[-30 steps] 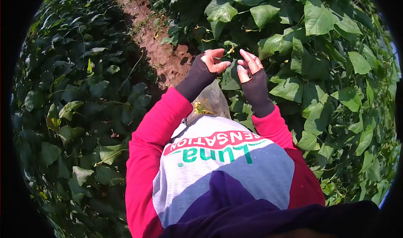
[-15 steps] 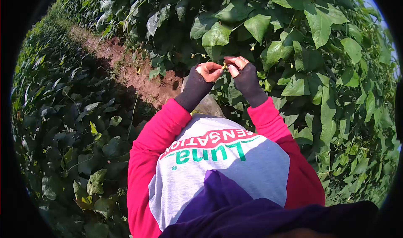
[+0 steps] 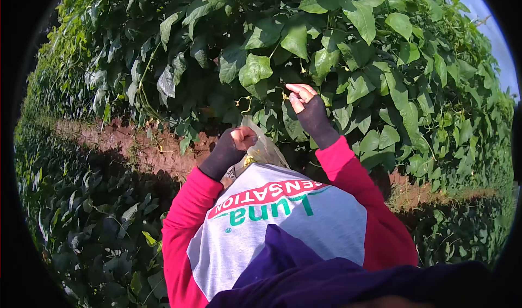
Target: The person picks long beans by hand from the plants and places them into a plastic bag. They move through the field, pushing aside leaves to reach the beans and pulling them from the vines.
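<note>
In a dark fingerless sleeve, my left hand (image 3: 244, 138) is curled closed beside the mouth of a pale translucent bag (image 3: 270, 149) at my waist. What its fingers hold, if anything, is hidden. Small yellow bits (image 3: 248, 160) show inside the bag. My right hand (image 3: 303, 97), covered the same way, reaches up to the foliage with its fingers stretched out and thumb apart. Just left of its thumb tip is a small yellowish flower (image 3: 284, 96) on a thin stem. Broad green leaves (image 3: 255, 70) hang above that hand.
A tall wall of climbing leafy vines (image 3: 375, 52) stands in front of me. A strip of reddish soil (image 3: 163, 156) runs along its foot. Low dark-leaved plants (image 3: 98, 215) grow on the left, and more plants stand at right.
My hands were together at a small flower bud; they are now apart. The left has dropped down to the bag, which has come into view. My view has turned slightly.
</note>
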The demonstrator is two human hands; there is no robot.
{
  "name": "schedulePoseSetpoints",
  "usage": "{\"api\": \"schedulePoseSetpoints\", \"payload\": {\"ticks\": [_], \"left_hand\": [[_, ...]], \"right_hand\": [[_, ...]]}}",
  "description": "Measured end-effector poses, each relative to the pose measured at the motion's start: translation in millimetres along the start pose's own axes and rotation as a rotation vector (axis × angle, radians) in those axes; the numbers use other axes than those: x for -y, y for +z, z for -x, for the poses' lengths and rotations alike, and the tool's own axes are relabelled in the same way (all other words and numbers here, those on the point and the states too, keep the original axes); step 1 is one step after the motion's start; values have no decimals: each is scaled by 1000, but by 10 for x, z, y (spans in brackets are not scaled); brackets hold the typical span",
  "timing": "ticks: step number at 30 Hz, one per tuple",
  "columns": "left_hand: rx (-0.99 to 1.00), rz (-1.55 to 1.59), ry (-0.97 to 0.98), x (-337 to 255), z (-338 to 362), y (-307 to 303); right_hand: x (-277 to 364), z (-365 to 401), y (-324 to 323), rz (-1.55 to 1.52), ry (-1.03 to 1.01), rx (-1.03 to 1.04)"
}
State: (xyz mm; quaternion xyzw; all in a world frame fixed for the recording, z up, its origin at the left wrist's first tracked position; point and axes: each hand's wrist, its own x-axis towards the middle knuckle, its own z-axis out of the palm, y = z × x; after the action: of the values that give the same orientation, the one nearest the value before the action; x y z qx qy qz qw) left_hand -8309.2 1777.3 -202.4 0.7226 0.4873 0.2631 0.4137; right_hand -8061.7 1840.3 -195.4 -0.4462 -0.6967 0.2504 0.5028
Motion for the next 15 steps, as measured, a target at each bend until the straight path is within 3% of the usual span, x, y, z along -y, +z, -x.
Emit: {"api": "schedulePoseSetpoints", "payload": {"ticks": [2, 4, 5, 8, 10, 12, 15], "left_hand": [[21, -193, 201, 77, 147, 20], [-46, -166, 397, 458, 237, 123], [-102, -256, 433, 360, 331, 83], [23, -368, 483, 701, 317, 20], [-5, -349, 437, 645, 406, -48], [-6, -348, 386, 694, 516, -107], [-31, -283, 368, 605, 671, -215]], "right_hand": [[136, 87, -28, -39, 12, -16], [334, 129, -71, -5, -43, 16], [457, 127, -85, 19, -79, -5], [855, 39, -221, 55, -153, -41], [1011, -88, -294, 144, -295, -104], [1168, -201, -293, 112, -246, -84], [1155, -541, -253, 212, -353, -15]]}}
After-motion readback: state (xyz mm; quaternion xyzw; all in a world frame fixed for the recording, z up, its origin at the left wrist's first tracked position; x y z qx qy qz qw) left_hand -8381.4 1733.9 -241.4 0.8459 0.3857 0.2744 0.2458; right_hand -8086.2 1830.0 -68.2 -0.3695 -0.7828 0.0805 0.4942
